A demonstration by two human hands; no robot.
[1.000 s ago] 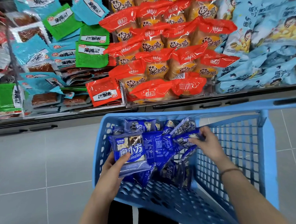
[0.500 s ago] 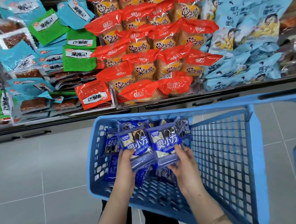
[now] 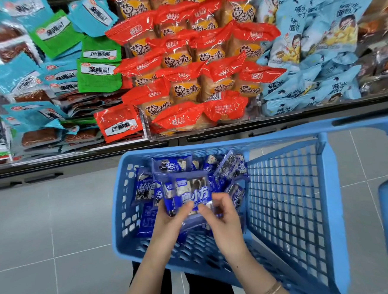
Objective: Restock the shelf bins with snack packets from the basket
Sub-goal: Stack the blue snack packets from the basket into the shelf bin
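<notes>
**Fingers of both hands clamped on blue snack packets above the basket**

Fingers (image 3: 184,207) of the left hand (image 3: 167,218) curl round a small stack of blue packets (image 3: 192,193), thumb on the front. The right hand (image 3: 225,218) pinches the stack's lower clear edge. Both hands meet on the stack, which is held just above the inside of the basket (image 3: 281,198), toward its left side.

Front packet: upright dark blue wrapper with white Chinese characters across a blue band. A clear window above shows pale cubes with dark bits, and the ends are crimped. At least one more packet sits behind it, offset left.

More of the same loose packets (image 3: 143,191) lie jumbled at the basket's far end, several tilted. The basket is light blue plastic lattice, over a grey tiled floor (image 3: 46,222) and in front of the shelf bins (image 3: 210,130).

The bins hold red-topped packets (image 3: 195,68) in the centre, pale blue bags (image 3: 307,51) on the right, and green and teal flat packs (image 3: 72,70) on the left. There is a thin bracelet (image 3: 271,290) on the right wrist.
</notes>
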